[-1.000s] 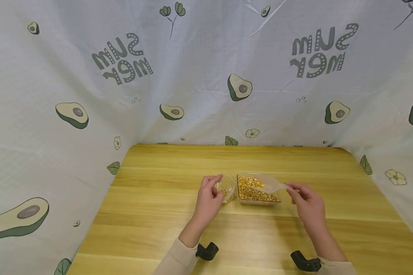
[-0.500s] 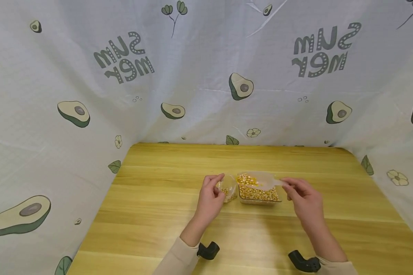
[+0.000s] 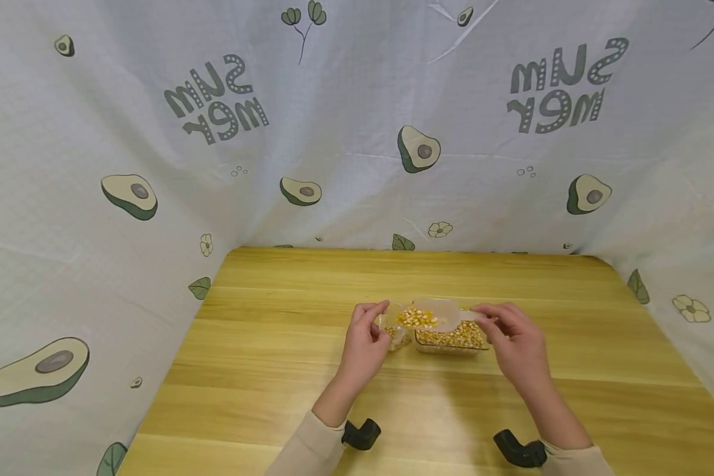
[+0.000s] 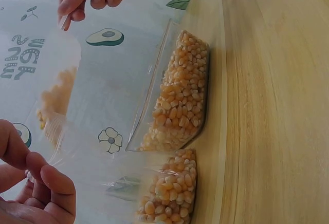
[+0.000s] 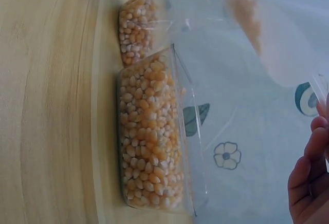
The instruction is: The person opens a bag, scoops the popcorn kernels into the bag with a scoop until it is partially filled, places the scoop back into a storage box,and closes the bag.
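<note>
My left hand (image 3: pixel 364 342) pinches the upper edge of a clear plastic bag (image 4: pixel 172 185) whose bottom is filled with corn kernels and sits on the table. In my right hand (image 3: pixel 519 344) is the handle of a translucent scoop (image 3: pixel 446 313), pinched between thumb and fingers. A heap of corn kernels (image 3: pixel 415 317) lies toward the scoop's front end. That end overlaps the bag's mouth in the head view. Below the scoop and right of the bag stands a clear rectangular container (image 5: pixel 154 147), well filled with kernels.
A wood-grain table (image 3: pixel 274 330) carries the bag and container side by side. Behind and along both sides hangs a white cloth (image 3: pixel 345 132) with avocado prints. Black curved pieces (image 3: pixel 363 434) are attached at both wrists.
My right hand has carried the loaded scoop left, from over the container to the bag's mouth. The left hand keeps its hold on the bag, almost still.
</note>
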`<action>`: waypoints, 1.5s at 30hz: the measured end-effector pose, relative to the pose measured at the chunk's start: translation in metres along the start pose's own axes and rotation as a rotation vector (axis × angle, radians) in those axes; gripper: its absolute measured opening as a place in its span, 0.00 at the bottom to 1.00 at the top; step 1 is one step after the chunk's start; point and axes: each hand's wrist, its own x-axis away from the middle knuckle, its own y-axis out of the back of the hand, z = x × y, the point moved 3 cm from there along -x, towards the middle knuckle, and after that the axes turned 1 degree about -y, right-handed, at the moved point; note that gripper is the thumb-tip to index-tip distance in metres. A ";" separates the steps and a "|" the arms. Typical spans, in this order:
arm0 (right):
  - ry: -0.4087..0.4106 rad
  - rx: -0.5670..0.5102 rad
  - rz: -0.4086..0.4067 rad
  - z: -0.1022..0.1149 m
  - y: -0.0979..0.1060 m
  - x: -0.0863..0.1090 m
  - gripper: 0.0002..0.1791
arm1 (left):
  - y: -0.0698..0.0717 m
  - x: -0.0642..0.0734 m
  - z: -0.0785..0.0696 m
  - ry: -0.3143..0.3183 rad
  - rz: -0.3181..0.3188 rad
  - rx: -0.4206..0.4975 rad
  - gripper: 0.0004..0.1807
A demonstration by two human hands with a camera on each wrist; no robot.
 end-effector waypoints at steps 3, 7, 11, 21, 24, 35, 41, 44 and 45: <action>0.058 0.042 -0.009 0.005 -0.001 0.000 0.13 | 0.000 0.000 0.000 -0.001 0.000 0.001 0.33; 0.093 0.074 -0.014 0.010 -0.001 0.000 0.13 | -0.001 0.000 0.000 -0.001 0.003 -0.001 0.33; 0.141 0.107 -0.021 0.014 -0.002 -0.001 0.14 | -0.001 0.001 0.000 0.001 0.006 0.006 0.33; 0.295 0.152 -0.047 0.020 -0.006 -0.001 0.19 | -0.001 0.002 0.000 0.013 0.010 0.005 0.34; 0.311 0.156 -0.046 0.020 -0.005 0.000 0.19 | -0.002 0.002 0.001 0.010 0.011 0.003 0.34; 0.309 0.179 -0.051 0.020 -0.005 0.001 0.19 | -0.001 0.003 -0.001 0.002 0.010 0.002 0.33; 0.306 0.171 -0.055 0.018 -0.006 0.002 0.20 | 0.000 0.003 -0.003 0.002 -0.004 0.010 0.30; 0.309 0.161 -0.058 0.017 -0.006 0.003 0.20 | 0.001 0.003 -0.004 0.002 -0.008 0.007 0.29; 0.308 0.157 -0.059 0.017 -0.006 0.003 0.20 | 0.001 0.003 -0.004 0.001 -0.008 0.005 0.29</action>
